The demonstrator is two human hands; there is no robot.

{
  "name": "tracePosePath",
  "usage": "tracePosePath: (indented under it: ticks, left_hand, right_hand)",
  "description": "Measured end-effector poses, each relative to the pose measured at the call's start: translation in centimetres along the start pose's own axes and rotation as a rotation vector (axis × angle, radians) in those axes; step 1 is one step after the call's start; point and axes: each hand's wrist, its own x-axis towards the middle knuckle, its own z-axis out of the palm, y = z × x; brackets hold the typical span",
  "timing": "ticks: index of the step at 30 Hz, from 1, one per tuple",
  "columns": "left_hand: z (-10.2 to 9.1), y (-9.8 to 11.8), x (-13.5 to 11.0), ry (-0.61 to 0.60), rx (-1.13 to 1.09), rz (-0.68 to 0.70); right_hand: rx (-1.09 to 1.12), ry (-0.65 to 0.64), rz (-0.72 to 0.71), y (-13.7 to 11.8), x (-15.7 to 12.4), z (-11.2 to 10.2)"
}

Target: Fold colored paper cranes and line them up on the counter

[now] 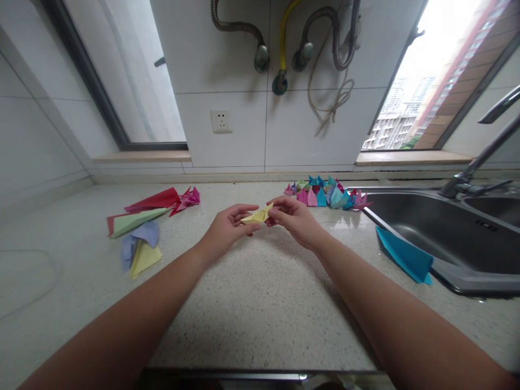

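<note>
Over the middle of the speckled countertop (260,303), a small yellow folded paper boat (258,216) is held between my two hands. My left hand (229,227) grips its left end, thumb below and fingers above. The right end is pinched by the thumb and fingertips of my right hand (294,219). Just behind my right hand stands a cluster of small folded paper pieces (325,194) in pink, blue, green and purple. Part of the boat's right tip is covered by my fingers.
Left lie red paper planes (152,201), pink folded paper (190,198), a green plane (138,221), crumpled lilac paper (142,238) and yellow paper (145,259). A blue paper plane (406,255) rests beside the steel sink (430,227), which has a faucet (463,181). Hoses (283,38) hang on the wall behind.
</note>
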Motion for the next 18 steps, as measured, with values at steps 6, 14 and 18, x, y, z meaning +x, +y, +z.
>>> tracePosePath:
  ticks: [6,14,18]
  left_hand:
    - [-0.03,-0.16,-0.01,-0.017,-0.050,-0.017]
    - [-0.13,0.41,-0.15,-0.065,0.002,-0.019]
    - [-0.10,0.56,-0.28,-0.096,0.012,-0.037]
  right_hand:
    - [0.023,-0.033,0.034,-0.30,-0.19,0.24]
    - [0.072,-0.108,0.197,-0.02,-0.45,0.36]
    - [0.054,-0.184,0.243,-0.22,-0.68,0.73]
